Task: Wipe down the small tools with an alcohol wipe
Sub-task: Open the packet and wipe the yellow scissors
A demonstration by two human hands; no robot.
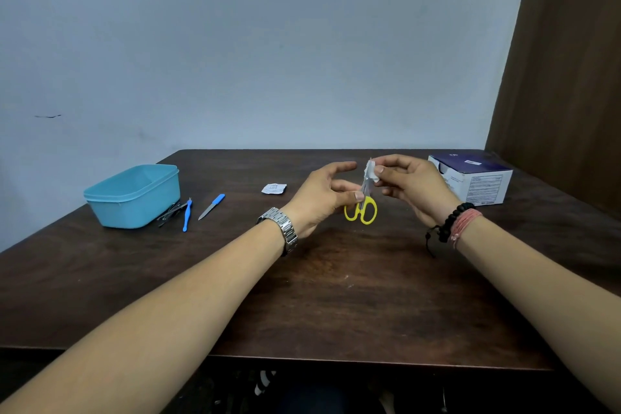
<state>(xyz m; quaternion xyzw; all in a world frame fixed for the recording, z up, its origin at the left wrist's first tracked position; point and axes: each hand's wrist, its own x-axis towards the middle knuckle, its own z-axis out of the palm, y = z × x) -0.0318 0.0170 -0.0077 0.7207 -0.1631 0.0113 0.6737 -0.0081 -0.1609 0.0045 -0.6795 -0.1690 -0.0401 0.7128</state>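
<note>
A pair of yellow-handled scissors [363,203] is held above the table [336,296], blades pointing up, pinched near the pivot by the thumb and finger of the left hand [322,195]. A white wipe [370,172] is folded round the blade tips and pinched there by the right hand [413,188]. A blue tub [134,195], a nail file [211,206] and a torn wrapper [274,188] lie to the left.

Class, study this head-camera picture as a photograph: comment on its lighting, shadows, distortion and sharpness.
Head view: lighting soft and even, no glare on the table, only faint shadows beside the blue tub; wide-angle stretch enlarges the forearms at the lower corners; the wipe and scissors between the left hand and right hand look slightly soft; print on the box is too small to read.
</note>
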